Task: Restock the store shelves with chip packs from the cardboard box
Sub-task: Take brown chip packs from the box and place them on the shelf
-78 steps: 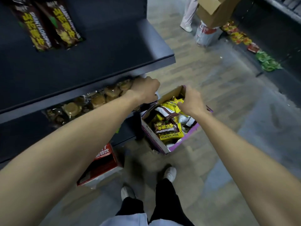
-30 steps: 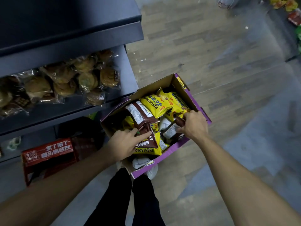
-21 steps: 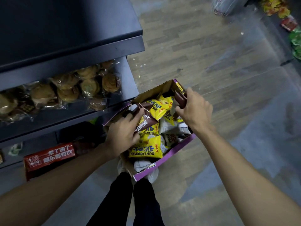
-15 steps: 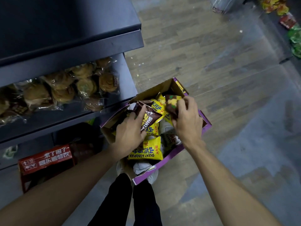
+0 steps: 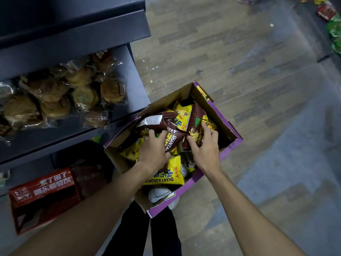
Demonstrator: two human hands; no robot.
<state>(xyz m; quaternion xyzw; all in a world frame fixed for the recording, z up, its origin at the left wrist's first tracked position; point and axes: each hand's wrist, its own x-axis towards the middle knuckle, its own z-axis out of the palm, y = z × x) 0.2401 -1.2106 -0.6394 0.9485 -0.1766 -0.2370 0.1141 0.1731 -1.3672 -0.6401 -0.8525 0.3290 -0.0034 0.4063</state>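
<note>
— Where are we reaching?

— Into the purple-edged cardboard box [image 5: 229, 151] on the floor, just past our legs. A glossy yellow pack [image 5: 171, 172] lies nearest.

— And our hands?

— Our left hand [image 5: 153, 150] curls its fingers round a crumpled brown pack [image 5: 174, 140] with yellow lettering. Our right hand [image 5: 204, 150], fingers spread, grips a second brown pack [image 5: 196, 121] printed with yellow chips. Wrapped pastries [image 5: 79, 93] sit on the shelf [image 5: 133, 80], far left.

Dark shelf [image 5: 129, 74] bearing clear-wrapped pastry packs [image 5: 83, 93]
</note>
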